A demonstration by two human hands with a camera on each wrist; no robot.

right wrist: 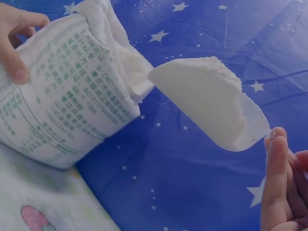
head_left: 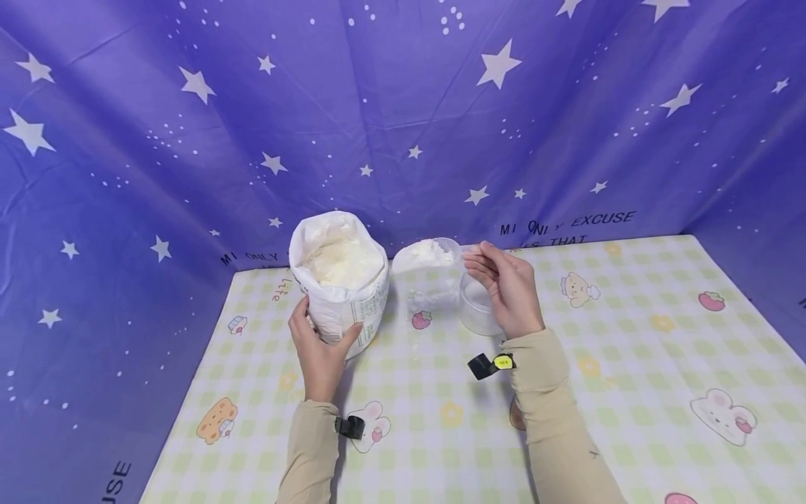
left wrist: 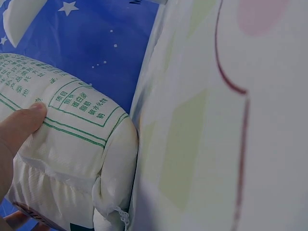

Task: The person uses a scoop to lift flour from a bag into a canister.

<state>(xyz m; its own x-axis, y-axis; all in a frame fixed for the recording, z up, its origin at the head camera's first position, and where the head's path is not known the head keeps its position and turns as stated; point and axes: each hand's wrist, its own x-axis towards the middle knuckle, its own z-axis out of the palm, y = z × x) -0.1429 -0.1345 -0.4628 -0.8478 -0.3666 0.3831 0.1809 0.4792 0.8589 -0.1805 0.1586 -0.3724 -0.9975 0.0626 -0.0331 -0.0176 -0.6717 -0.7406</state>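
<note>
In the head view a white cloth-like bag of flour (head_left: pixel 359 315) with green print stands upright, its top wide and full of white powder. My left hand (head_left: pixel 321 357) grips its lower part, thumb on the front (left wrist: pixel 21 127) and fingers round the other side. To the right of the bag, my right hand (head_left: pixel 513 290) pinches the handle of a clear scoop (right wrist: pixel 197 106) between thumb and fingers. The scoop is heaped with flour (head_left: pixel 425 250) and held in the air, near the bag's rim but apart from it. Below the right hand is a clear round container (head_left: pixel 478 322), partly hidden.
A checked green and white cloth (head_left: pixel 441 455) with cartoon prints covers the table. Behind and at both sides hangs a blue star-patterned curtain (head_left: pixel 378 91), close behind the bag. Black straps (head_left: pixel 350 426) sit on both wrists.
</note>
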